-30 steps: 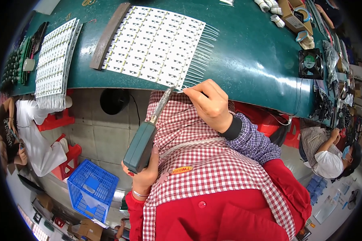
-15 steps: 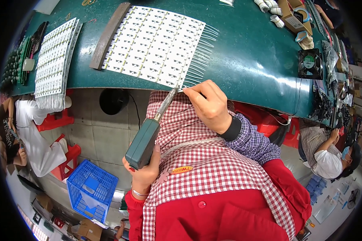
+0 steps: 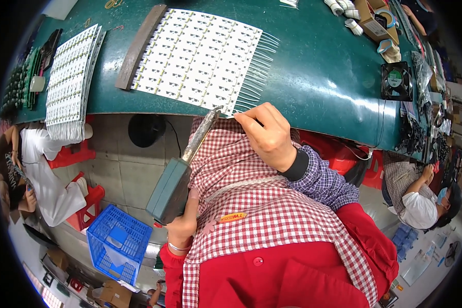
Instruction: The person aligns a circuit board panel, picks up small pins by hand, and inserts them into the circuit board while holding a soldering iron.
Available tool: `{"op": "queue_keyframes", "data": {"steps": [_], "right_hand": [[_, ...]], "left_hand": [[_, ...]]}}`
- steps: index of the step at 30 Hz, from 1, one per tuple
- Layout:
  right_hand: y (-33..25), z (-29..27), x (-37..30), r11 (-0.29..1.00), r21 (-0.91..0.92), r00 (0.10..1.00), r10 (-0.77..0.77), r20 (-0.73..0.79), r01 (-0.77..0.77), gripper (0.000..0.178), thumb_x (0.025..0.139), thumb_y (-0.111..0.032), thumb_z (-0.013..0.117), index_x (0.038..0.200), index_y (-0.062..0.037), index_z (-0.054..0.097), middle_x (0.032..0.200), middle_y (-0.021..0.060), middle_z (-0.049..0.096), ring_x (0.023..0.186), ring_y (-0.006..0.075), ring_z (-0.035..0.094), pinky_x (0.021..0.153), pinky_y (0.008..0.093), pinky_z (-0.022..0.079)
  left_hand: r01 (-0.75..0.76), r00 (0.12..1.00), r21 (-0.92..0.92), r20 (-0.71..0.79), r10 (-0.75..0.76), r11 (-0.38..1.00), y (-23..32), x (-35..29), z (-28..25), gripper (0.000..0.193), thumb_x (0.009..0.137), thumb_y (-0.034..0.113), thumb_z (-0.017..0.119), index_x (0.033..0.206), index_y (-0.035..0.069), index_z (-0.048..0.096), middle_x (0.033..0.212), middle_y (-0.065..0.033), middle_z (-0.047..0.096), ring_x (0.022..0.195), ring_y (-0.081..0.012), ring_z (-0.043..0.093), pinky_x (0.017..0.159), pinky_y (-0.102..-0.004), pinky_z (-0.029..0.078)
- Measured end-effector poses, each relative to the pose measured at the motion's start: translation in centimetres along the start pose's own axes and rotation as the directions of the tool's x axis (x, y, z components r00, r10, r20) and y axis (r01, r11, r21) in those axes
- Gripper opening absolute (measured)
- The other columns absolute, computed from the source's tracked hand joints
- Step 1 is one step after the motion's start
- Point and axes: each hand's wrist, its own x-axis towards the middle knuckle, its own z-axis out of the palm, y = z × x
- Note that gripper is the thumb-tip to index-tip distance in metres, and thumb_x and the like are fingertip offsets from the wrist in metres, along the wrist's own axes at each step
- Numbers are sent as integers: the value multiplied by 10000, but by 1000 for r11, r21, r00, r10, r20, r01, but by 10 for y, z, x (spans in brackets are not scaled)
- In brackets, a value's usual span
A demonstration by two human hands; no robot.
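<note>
My left hand [image 3: 182, 223] grips the dark green handle of a soldering iron [image 3: 172, 187]. Its metal shaft slants up to the near edge of the green table, and the tip meets the lower corner of a white panel of small circuit boards [image 3: 197, 54]. Thin white wires [image 3: 256, 72] fan out from the panel's right side. My right hand [image 3: 267, 133] sits at the table edge beside the iron's tip, fingers pinched at the ends of those wires; what it pinches is too small to see. A dark bar [image 3: 138, 46] lies along the panel's left side.
A second stack of white panels [image 3: 69, 74] lies at the left of the table [image 3: 318, 77]. A small black fan [image 3: 395, 81] and boxes with tape rolls [image 3: 374, 23] sit at the right. Other people sit at left and right. A blue crate [image 3: 117, 249] stands on the floor.
The soldering iron and my left hand have shifted slightly; the tip stays at the panel's lower corner. My right hand has barely moved.
</note>
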Motion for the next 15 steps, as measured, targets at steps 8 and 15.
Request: {"op": "queue_keyframes", "data": {"steps": [8,15], "right_hand": [[1,-12,4,999,44,1000,17,1,-17,243,708,61,729,942,-3,720,816,87,634,710,247,615,596,350,510],[34,-68,30,986,88,987,134,91,-142,146,786,30,762,910,-45,745,832,88,668,750,250,667,624,342,530]], "left_hand": [[45,994,-253,-86,-69,966,0,26,21,413,848,-97,695,1248,-63,597,1084,-154,684,604,-112,577,507,-255,451],[45,986,-365,-135,-101,930,21,62,41,379,857,-51,735,1221,-83,637,1015,-103,701,679,-89,588,592,-242,477]]}}
